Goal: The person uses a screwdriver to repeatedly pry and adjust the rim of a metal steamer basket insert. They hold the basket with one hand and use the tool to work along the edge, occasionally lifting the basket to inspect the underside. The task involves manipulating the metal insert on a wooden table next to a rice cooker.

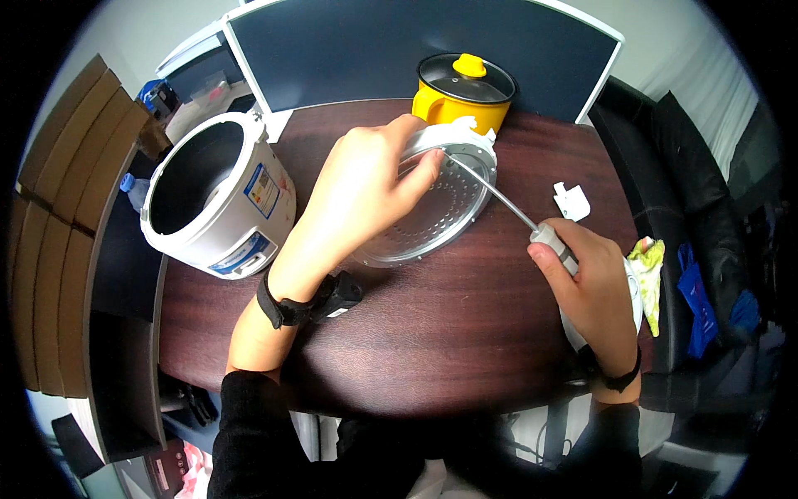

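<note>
My left hand grips the far rim of a round rice cooker lid, thumb bent over its edge. The lid is tilted, its perforated metal inner side facing me. In my right hand is a screwdriver with a pale handle and a long metal shaft. Its tip meets the lid's upper part, close to my left thumb. Left of my left hand stands the white rice cooker body, uncovered, with a dark inside. A small white plastic piece lies beyond my right hand.
A yellow pot with a glass lid stands behind the rice cooker lid, before a dark partition. Cardboard boxes are stacked at the left. By my right wrist are a partly hidden white round object and a yellow-green cloth.
</note>
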Motion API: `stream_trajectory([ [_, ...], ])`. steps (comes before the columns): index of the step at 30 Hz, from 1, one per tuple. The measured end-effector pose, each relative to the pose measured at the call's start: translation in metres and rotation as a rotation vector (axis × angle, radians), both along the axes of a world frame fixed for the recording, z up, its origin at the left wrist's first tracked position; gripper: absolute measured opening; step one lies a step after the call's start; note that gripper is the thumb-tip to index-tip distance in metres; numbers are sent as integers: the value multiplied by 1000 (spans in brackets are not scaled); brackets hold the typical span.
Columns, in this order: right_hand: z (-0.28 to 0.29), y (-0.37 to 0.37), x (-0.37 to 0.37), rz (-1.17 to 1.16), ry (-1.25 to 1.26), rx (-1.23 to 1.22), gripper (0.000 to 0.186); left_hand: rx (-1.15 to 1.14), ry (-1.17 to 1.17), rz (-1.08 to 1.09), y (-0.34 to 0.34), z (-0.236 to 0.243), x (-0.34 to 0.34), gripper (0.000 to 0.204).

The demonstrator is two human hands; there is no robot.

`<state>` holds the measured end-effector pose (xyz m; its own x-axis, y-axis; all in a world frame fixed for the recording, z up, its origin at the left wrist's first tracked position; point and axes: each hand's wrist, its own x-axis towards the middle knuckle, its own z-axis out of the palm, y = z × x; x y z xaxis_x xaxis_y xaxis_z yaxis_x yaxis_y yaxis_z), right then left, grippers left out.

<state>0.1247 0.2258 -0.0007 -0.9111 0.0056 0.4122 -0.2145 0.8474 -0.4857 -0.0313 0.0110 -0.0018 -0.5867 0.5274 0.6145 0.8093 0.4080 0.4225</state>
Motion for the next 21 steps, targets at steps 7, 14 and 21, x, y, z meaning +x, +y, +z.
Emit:
stream_trajectory([
  [7, 2, 1, 9, -88, 98, 190, 25, -48, 66, -44, -1, 2, 5, 31],
  [14, 1, 3, 10, 35, -196, -93, 28, -43, 93, -46, 1, 0, 4, 27],
  [21, 14, 11, -6, 104, -691, -662, 33, -32, -22, -39, 1, 7, 4, 25],
])
